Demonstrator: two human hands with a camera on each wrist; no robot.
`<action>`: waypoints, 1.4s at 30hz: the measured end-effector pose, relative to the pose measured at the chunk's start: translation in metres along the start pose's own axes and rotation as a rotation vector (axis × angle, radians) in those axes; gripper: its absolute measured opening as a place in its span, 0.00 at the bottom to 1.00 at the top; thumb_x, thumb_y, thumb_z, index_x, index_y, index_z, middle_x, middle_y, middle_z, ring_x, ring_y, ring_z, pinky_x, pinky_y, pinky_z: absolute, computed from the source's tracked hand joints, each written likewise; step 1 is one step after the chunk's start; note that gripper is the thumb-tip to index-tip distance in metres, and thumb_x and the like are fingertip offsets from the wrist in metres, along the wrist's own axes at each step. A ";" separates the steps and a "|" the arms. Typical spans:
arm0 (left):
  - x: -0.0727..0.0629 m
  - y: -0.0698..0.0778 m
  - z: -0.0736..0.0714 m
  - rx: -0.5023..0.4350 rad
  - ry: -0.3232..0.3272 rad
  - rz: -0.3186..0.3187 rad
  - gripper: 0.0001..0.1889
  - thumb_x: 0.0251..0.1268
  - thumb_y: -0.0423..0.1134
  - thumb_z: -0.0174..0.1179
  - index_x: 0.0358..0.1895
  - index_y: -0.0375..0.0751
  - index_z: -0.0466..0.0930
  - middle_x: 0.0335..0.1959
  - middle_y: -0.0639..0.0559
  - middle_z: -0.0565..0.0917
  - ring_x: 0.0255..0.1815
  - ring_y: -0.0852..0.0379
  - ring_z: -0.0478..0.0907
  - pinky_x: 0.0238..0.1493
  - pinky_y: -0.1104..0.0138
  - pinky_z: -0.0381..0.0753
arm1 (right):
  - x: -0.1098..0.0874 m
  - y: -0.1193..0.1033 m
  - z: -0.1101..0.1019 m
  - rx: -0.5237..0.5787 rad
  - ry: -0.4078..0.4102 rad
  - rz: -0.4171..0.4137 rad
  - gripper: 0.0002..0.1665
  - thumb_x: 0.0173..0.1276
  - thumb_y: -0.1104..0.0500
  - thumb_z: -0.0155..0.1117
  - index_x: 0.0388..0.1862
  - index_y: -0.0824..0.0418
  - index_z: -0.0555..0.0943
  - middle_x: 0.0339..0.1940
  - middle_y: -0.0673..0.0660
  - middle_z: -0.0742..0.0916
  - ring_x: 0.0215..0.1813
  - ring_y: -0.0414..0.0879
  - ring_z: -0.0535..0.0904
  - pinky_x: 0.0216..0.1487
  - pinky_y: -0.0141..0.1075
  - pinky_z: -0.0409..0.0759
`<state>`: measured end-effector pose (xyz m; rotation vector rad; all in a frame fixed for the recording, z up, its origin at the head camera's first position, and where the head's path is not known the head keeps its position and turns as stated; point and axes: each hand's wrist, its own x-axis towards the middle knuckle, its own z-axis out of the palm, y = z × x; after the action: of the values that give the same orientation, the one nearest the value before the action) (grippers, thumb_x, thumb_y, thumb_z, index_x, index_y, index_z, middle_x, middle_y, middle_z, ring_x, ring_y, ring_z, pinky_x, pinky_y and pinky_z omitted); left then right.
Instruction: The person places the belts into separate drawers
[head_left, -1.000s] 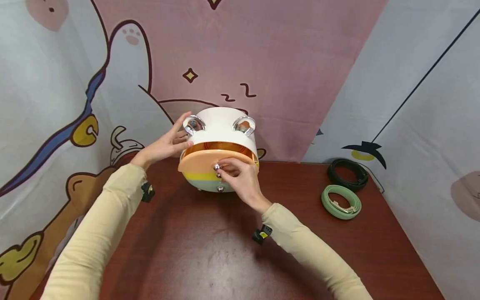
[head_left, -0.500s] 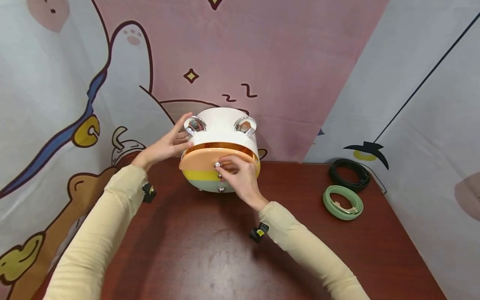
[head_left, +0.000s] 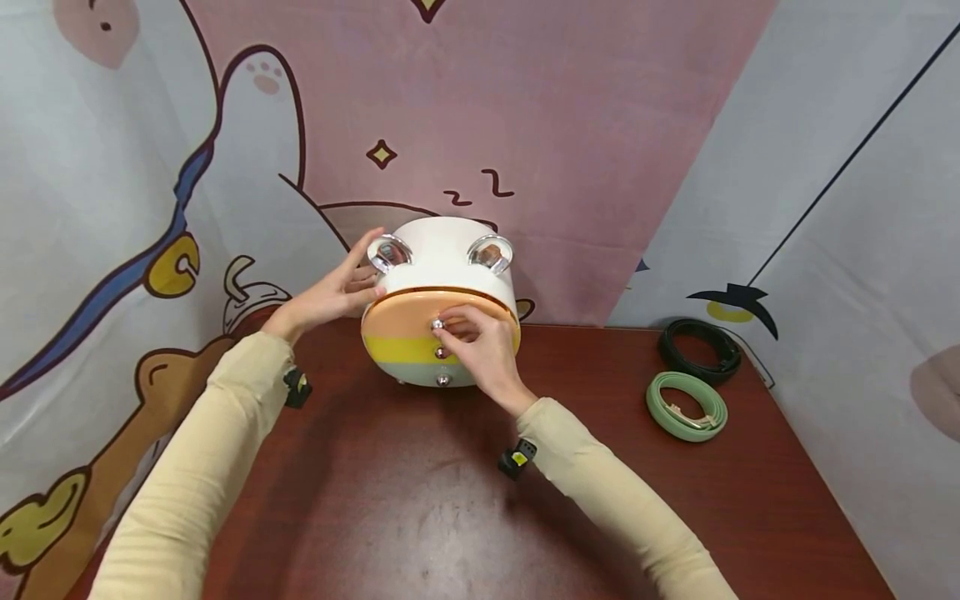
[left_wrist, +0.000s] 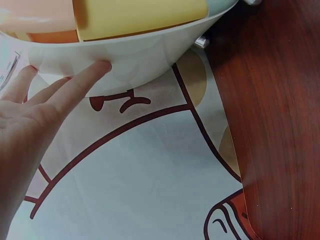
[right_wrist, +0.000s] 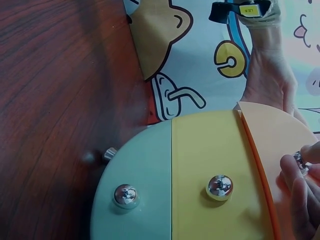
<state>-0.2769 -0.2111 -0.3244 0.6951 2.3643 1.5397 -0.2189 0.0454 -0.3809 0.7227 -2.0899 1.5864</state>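
Note:
A small rounded white cabinet (head_left: 444, 254) with two chrome ear-like rings on top stands at the back of the table. Its front has an orange top drawer (head_left: 397, 315), a yellow drawer (head_left: 397, 350) and a green drawer (head_left: 411, 373), each with a round silver knob. With thumb and fingers, my right hand (head_left: 486, 354) pinches the orange drawer's knob (right_wrist: 299, 159). That drawer stands slightly proud of the yellow one in the right wrist view. My left hand (head_left: 330, 293) rests against the cabinet's left side, fingers extended along the white shell (left_wrist: 135, 60).
On the right of the brown table (head_left: 390, 500) lie a coiled green belt (head_left: 654, 400) and, behind it, a coiled black belt (head_left: 667, 354). A printed cartoon cloth (head_left: 585, 150) hangs close behind the cabinet and along both sides.
My right hand has pushed the orange drawer inward by its knob, so the gap under the white top has narrowed to a thin line. My left hand has stayed at the cabinet's side.

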 end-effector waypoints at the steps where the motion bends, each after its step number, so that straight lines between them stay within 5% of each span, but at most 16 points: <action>1: 0.000 0.000 0.000 -0.003 -0.001 0.000 0.43 0.72 0.39 0.55 0.75 0.76 0.36 0.74 0.27 0.45 0.72 0.31 0.49 0.54 0.40 0.71 | 0.001 0.000 0.000 -0.010 0.002 0.000 0.08 0.59 0.65 0.73 0.38 0.64 0.85 0.32 0.54 0.89 0.29 0.40 0.85 0.29 0.33 0.82; 42: -0.001 0.001 0.006 -0.001 0.043 -0.019 0.44 0.70 0.42 0.59 0.75 0.77 0.36 0.74 0.29 0.46 0.72 0.32 0.50 0.51 0.41 0.73 | 0.009 0.008 0.004 -0.052 0.044 0.023 0.09 0.57 0.65 0.74 0.38 0.65 0.86 0.31 0.56 0.89 0.30 0.42 0.85 0.30 0.32 0.81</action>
<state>-0.2735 -0.2065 -0.3260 0.6437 2.3939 1.5634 -0.2317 0.0420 -0.3825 0.6426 -2.1070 1.5398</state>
